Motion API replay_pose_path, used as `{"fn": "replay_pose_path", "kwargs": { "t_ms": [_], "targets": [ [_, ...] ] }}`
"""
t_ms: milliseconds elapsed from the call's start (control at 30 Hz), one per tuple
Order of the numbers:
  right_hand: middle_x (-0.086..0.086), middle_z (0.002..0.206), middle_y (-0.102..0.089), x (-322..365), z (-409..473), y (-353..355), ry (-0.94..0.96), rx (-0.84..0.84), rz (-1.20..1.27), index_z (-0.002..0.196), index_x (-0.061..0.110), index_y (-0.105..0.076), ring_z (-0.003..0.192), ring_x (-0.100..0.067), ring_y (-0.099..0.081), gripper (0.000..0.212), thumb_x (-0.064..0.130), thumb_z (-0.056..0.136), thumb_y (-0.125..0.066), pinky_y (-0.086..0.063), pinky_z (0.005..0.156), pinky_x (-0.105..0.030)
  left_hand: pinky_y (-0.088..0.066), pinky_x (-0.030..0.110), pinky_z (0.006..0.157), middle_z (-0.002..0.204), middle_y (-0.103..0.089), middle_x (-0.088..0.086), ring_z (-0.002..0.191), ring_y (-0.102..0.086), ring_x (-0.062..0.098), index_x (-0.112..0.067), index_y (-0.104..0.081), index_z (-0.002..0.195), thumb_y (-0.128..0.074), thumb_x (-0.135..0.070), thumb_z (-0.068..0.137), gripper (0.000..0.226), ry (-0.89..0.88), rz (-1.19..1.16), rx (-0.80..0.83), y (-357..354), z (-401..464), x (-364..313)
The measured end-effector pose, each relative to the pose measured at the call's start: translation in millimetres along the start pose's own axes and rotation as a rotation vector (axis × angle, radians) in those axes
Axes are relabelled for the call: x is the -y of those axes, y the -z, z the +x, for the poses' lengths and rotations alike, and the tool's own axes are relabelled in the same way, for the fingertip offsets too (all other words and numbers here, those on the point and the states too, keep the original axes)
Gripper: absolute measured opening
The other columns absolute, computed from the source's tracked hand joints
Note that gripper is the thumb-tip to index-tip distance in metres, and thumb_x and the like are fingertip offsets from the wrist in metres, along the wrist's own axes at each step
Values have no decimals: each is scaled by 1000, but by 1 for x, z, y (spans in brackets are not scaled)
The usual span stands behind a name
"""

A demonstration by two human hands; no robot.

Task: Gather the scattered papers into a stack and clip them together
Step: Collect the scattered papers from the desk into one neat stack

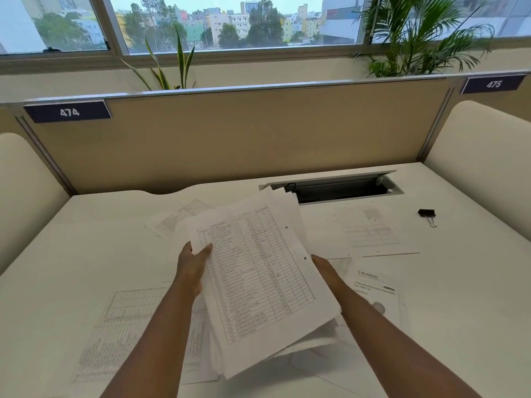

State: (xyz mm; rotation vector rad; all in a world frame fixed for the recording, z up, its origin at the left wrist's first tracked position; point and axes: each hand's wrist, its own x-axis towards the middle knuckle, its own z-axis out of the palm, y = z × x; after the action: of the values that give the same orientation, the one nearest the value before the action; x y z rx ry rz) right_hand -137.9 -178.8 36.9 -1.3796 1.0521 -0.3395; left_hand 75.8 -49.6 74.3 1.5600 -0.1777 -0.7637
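At frame centre, the left hand (192, 268) pinches a loose stack of papers (258, 277) above the desk (86, 225); the right hand (323, 268) supports it underneath, grip unclear. A binder clip (427, 214) lies right, on bare desktop. The cable tray (339, 188) sits open.

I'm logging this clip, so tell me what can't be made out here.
- Right hand: its fingers are hidden under the held stack.
- Stack: sheet count unclear, edges overlap.
- Sheets on the desk: print too small and faint.
- Cable tray: contents in shadow.
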Motion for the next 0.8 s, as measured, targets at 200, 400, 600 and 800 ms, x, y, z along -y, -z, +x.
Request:
{"fn": "replay_pose_path", "kwargs": {
  "t_ms": [200,400,600,800],
  "targets": [
    [-13,122,-64,19,-10,-6,184,-41,17,115,7,-62,105,-24,-63,38,29,85,-64,-53,91,-37,-56,33,75,109,-60,1,93,-62,21,-19,-42,136,-63,-14,84,56,-343,3,-4,-9,-12,-7],
    [-3,104,-63,35,-9,-15,400,-208,138,115,7,-59,95,-25,-62,29,19,88,-59,-53,76,-24,-54,13,62,74,-73,-18,73,-67,0,-19,-64,85,-83,-29,57,35,-463,-155,187,-11,-20,-32],
    [-4,115,-61,12,-8,-20,336,-210,121,125,8,-53,105,-22,-56,41,15,85,-63,-48,95,-40,-50,35,82,94,-63,-3,88,-58,17,-11,-61,102,-66,-2,79,25,-412,118,209,-16,-24,-12],
    [-10,115,-67,9,-1,-16,389,-168,37,119,7,-60,103,-23,-64,35,20,87,-61,-55,90,-35,-48,37,83,90,-63,2,83,-60,17,-2,-57,115,-57,-14,88,29,-324,135,171,-18,-18,2]
  ]
}}
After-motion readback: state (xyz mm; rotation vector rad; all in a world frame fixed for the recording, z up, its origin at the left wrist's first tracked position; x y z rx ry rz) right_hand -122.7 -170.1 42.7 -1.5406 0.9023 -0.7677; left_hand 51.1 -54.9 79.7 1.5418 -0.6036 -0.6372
